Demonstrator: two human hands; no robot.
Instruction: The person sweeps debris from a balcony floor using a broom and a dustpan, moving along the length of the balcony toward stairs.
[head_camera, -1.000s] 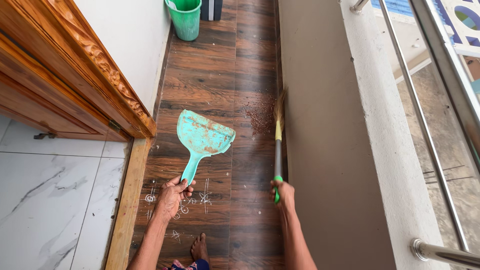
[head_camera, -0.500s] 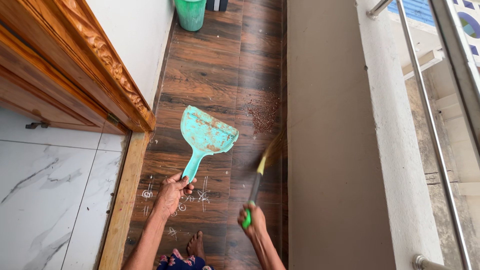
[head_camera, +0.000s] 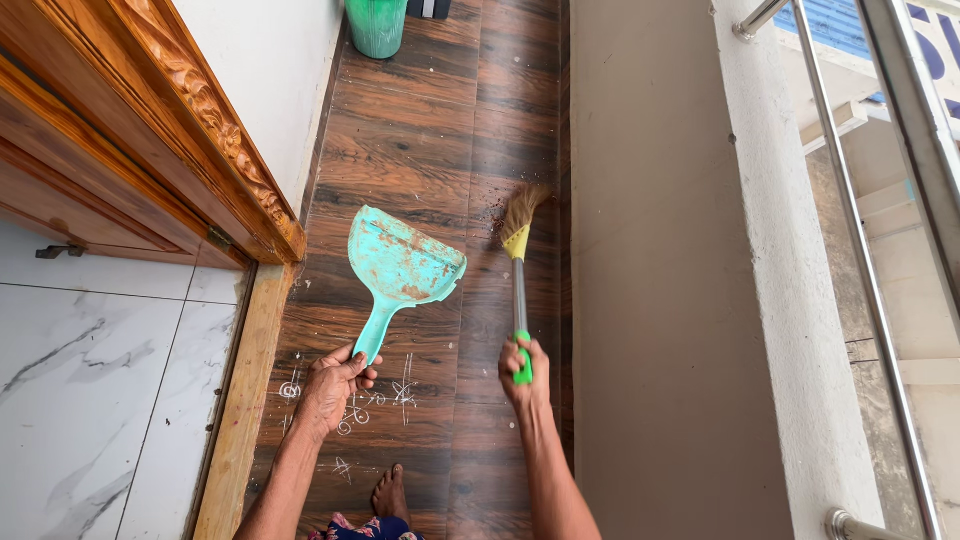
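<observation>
1. Both hands are clenched around handles in the head view: the left hand (head_camera: 335, 385) grips the end of the turquoise dustpan (head_camera: 403, 268), and the right hand (head_camera: 524, 372) grips the green end of the broom (head_camera: 519, 265).
2. Relative to the dustpan, the left hand sits below its handle, nearer the person, with the pan's wide mouth angled up and to the right, away from the hand.
3. Right of the dustpan, just beside its mouth, the broom rises from the right hand; its straw head lies on the brown wood-look floor (head_camera: 420, 150), level with the pan's top edge.
4. A scatter of reddish dirt (head_camera: 497, 218) lies at the bristles, between the dustpan and the low grey wall (head_camera: 640, 250).
5. Beyond the dustpan, a green bucket (head_camera: 377, 25) stands against the white wall.
6. Below the dustpan, white chalk marks (head_camera: 380, 395) lie between the hands, and a bare foot (head_camera: 390, 495) shows.
</observation>
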